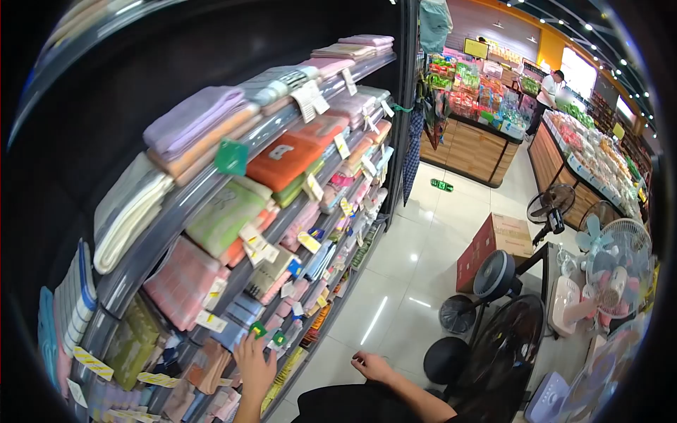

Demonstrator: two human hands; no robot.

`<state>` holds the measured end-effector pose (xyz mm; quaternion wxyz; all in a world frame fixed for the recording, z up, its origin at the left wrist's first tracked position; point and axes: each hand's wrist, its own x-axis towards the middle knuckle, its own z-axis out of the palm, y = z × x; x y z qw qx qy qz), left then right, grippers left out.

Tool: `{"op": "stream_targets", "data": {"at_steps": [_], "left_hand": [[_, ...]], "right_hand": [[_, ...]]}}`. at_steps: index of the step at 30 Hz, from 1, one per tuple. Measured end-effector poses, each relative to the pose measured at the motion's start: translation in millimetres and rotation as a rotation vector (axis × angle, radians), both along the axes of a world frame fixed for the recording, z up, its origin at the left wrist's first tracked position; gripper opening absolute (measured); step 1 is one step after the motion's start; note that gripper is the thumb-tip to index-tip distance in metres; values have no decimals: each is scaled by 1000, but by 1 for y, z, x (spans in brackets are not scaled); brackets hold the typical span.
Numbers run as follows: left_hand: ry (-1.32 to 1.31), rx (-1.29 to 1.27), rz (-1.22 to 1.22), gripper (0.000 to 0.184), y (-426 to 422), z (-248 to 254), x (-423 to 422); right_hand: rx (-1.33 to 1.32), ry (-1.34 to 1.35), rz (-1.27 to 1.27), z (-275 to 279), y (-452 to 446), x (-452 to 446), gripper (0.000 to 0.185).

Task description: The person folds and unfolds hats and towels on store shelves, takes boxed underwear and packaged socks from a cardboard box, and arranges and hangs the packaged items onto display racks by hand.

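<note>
My left hand [255,365] is raised beside the towel shelves, fingers apart and holding nothing. Its fingertips are close to green tags [258,329] and a stack of folded blue towels [243,316]; whether they touch cannot be made out. Out over the floor hangs my right hand [372,366], its fingers curled in, with nothing visible in them. Above the left hand lie a folded pink checked towel [185,283], a green patterned towel [229,215] and an orange towel [282,158]. White and yellow price tags [259,244] hang along the shelf edges.
Standing fans [495,275] and a black table are on the right, with a red cardboard box [479,250] behind them. Pale glossy tiles [416,247] form the aisle. Wooden produce stands [465,151] and a person [546,95] are farther back. Umbrellas [415,141] hang at the shelf end.
</note>
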<state>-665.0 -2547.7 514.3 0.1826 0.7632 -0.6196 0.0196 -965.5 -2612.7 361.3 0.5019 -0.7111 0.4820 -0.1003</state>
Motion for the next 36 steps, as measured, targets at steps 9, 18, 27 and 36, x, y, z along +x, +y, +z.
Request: {"op": "stream_targets", "data": {"at_steps": [9, 18, 27, 36], "left_hand": [[116, -49, -218, 40, -129, 15, -120], [102, -130, -175, 41, -232, 2, -136], [69, -304, -128, 48, -367, 43, -159], [12, -242, 35, 57, -429, 44, -163]], "right_hand": [[-17, 63, -85, -4, -75, -115, 36], [-73, 68, 3, -42, -177, -135, 39], [-147, 80, 175, -31, -347, -116, 35], [-168, 148, 302, -11, -447, -86, 36]]}}
